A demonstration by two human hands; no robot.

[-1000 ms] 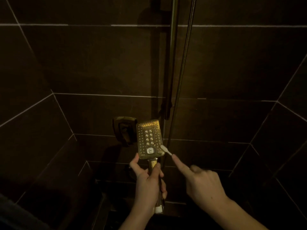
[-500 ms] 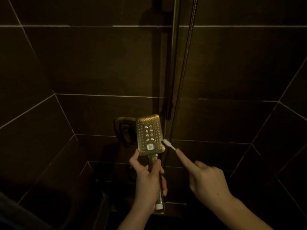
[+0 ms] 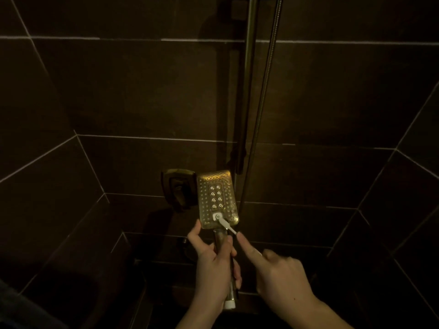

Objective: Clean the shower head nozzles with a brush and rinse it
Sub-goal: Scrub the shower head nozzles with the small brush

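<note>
Shiny metal head [image 3: 216, 200] looks hard and slippery; its handle is gripped by the left hand [image 3: 215, 269], the brush [image 3: 226, 225] by the right hand [image 3: 282, 279].

Brush [image 3: 225, 224] against shower head [image 3: 216, 199]

The right hand [image 3: 282, 276] hides most of the brush [image 3: 226, 225] (handle unseen).

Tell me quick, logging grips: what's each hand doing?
Left hand: closed around the shower head handle.
Right hand: closed on the small brush.
</note>
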